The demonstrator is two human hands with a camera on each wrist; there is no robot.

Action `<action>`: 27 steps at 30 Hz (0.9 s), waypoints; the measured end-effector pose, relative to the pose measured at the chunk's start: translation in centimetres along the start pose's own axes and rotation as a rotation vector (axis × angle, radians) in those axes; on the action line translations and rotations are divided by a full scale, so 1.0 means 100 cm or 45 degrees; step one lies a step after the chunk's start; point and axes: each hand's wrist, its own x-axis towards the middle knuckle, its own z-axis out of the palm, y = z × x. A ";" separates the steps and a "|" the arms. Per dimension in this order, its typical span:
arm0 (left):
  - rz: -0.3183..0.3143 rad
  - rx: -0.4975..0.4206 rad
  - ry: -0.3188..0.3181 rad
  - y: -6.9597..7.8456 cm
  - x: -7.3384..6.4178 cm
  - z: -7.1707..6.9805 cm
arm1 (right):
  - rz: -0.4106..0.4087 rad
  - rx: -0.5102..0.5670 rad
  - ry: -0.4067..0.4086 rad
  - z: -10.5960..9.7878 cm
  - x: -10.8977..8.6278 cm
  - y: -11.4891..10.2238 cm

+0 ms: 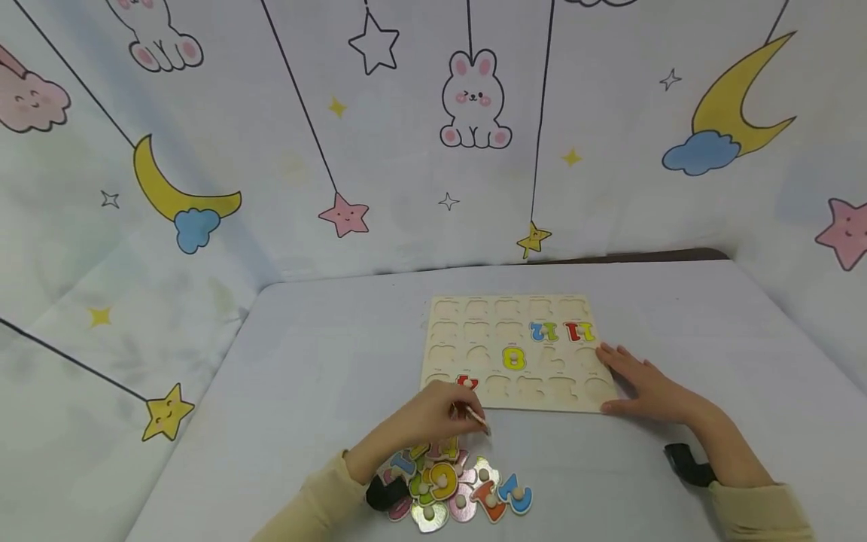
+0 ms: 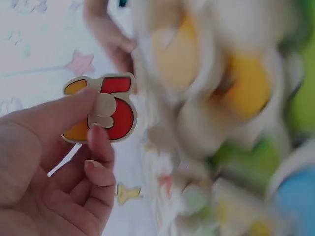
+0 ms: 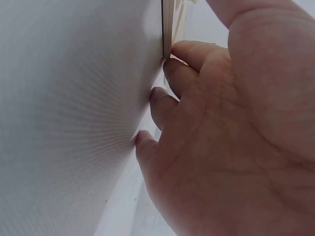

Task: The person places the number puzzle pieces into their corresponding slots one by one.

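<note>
My left hand [image 1: 443,412] pinches a number puzzle piece [image 2: 118,105] by its round wooden knob. In the left wrist view, this piece shows orange on one side and a red 5 on the other, partly covered by the thumb. Below that hand lies a pile of loose number pieces [image 1: 443,480] with knobs. A wooden number puzzle board [image 1: 528,395] lies just beyond it, with several pieces set in, including a yellow 8 [image 1: 514,358] and a red 11 [image 1: 579,331]. Against the board's right edge rest the spread fingers of my right hand [image 1: 653,388].
The board and pile lie on a white-covered table [image 1: 305,361]. Behind it hangs a pale backdrop [image 1: 406,150] printed with rabbits, moons and stars. Each wrist wears a black band [image 1: 689,465]. The table's far edge [image 1: 664,257] runs behind the board.
</note>
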 end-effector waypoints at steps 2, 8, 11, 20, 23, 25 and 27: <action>-0.057 -0.101 0.108 -0.003 0.003 -0.015 | 0.001 -0.007 0.005 0.000 -0.001 -0.001; -0.216 -0.129 0.298 -0.022 0.013 -0.059 | -0.008 -0.008 0.010 0.001 -0.001 0.002; -0.290 -0.063 0.302 -0.033 0.019 -0.075 | -0.014 -0.010 0.007 0.002 0.000 0.004; -0.471 0.015 0.401 -0.061 0.045 -0.098 | -0.024 0.000 0.018 0.002 -0.001 0.004; -0.527 0.015 0.430 -0.071 0.051 -0.095 | -0.022 0.001 0.018 0.002 -0.001 0.005; -0.560 -0.003 0.444 -0.076 0.054 -0.091 | -0.016 -0.009 0.015 0.002 -0.001 0.005; -0.588 -0.056 0.456 -0.081 0.056 -0.086 | -0.015 -0.020 0.018 0.001 -0.001 0.004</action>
